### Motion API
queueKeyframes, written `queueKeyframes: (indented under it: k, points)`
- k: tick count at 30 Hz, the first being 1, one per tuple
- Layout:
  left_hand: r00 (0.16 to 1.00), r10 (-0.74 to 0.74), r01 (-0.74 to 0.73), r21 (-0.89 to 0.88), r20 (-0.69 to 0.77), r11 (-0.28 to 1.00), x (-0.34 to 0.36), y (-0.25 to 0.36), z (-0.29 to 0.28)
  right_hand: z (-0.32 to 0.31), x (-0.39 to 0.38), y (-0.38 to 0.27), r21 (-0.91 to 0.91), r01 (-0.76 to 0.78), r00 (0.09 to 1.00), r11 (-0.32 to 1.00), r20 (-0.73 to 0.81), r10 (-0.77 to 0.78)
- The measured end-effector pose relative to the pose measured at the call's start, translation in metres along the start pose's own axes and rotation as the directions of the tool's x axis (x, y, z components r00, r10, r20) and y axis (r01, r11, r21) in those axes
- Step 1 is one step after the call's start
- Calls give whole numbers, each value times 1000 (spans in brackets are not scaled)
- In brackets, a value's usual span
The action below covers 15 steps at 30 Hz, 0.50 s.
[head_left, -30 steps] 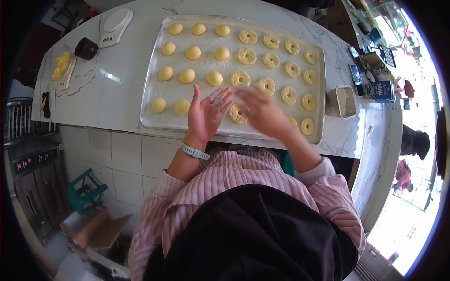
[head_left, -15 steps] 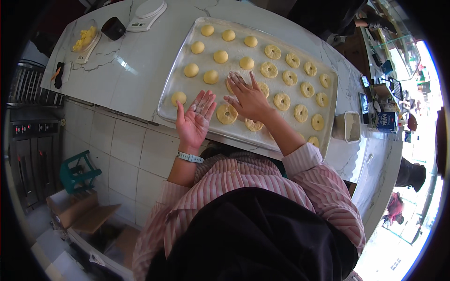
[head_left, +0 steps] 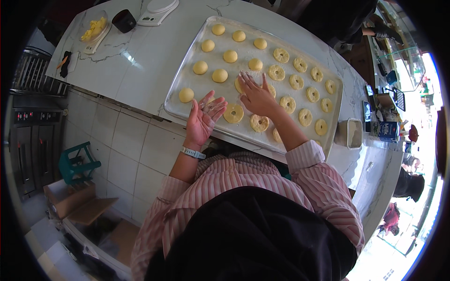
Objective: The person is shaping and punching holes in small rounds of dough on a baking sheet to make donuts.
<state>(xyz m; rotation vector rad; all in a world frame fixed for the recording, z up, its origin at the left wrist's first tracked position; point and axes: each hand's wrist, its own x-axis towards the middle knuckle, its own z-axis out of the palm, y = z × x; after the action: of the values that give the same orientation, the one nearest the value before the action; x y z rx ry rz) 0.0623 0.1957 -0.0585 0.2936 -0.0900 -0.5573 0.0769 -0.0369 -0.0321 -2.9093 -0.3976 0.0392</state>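
A large metal tray [head_left: 180,82] holds several pale dough balls [head_left: 229,56] on its left side and several flattened rings [head_left: 276,72] on its right. My right hand [head_left: 258,96] lies palm down, fingers extended, over a dough piece [head_left: 239,85] at the boundary between balls and rings; whether it presses down is hard to tell. My left hand [head_left: 202,119], dusted with white powder, is palm up with fingers apart and holds nothing, over the tray's front-left edge, left of a ring [head_left: 233,113].
On the marble counter [head_left: 117,75] are two scales [head_left: 152,18], one bearing yellow chunks [head_left: 96,27], a black cup [head_left: 123,21] and, right, a metal container [head_left: 348,133] beside a carton [head_left: 389,131]. A person in black [head_left: 328,18] stands opposite. A green stool [head_left: 77,164] stands lower left.
My right hand, blurred a second ago, has come down flat over the dough piece. My left hand stays palm up. The whole view has shifted, moving the tray rightward in frame.
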Motion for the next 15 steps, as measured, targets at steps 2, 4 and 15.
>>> queueKeyframes:
  k: [2, 4, 15]
  points:
    - [1000, -1, 1, -26, 5, 1000, 1, 1, 0, -9, 1, 5, 31, -2, 995, 1000, -102, 5]
    - [1000, 3, -3, -18, -13, 1000, 0, 0, 0, -21, 1, 16, 133, -90, 984, 987, -140, 108]
    - [1000, -18, 19, -66, 18, 998, 2, 1, -4, -27, -3, 16, 48, -42, 973, 998, -224, 52]
